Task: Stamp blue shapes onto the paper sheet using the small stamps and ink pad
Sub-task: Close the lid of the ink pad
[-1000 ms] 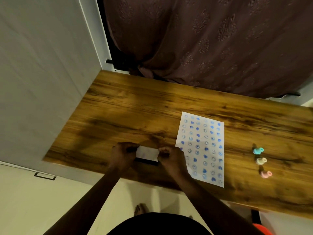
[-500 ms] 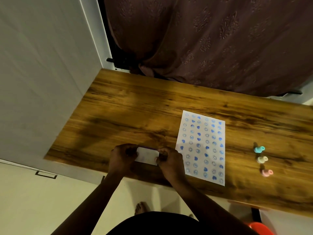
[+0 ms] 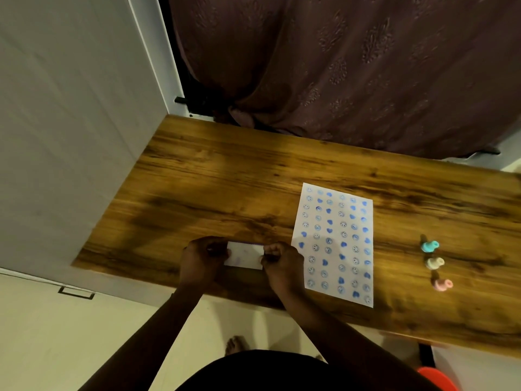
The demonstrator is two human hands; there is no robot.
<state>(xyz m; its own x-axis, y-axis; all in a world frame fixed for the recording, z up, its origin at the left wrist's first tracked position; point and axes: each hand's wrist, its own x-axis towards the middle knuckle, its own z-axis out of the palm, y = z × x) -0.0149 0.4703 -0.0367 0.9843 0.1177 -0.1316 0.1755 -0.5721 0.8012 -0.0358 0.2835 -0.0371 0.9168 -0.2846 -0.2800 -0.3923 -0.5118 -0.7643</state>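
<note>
A white paper sheet lies on the wooden table, covered with rows of blue smiley and heart prints. Left of it, both hands hold a small white rectangular ink pad case near the table's front edge. My left hand grips its left end and my right hand grips its right end. Three small stamps lie in a column right of the sheet: a teal stamp, a cream stamp and a pink stamp.
A dark maroon curtain hangs behind the table. A grey wall panel borders the table's left edge. An orange object shows at the bottom right, and a bare foot is on the floor below.
Both hands stay closed on the ink pad case; its white top face has tilted up and covers the dark edge seen earlier. The view shifted slightly.
</note>
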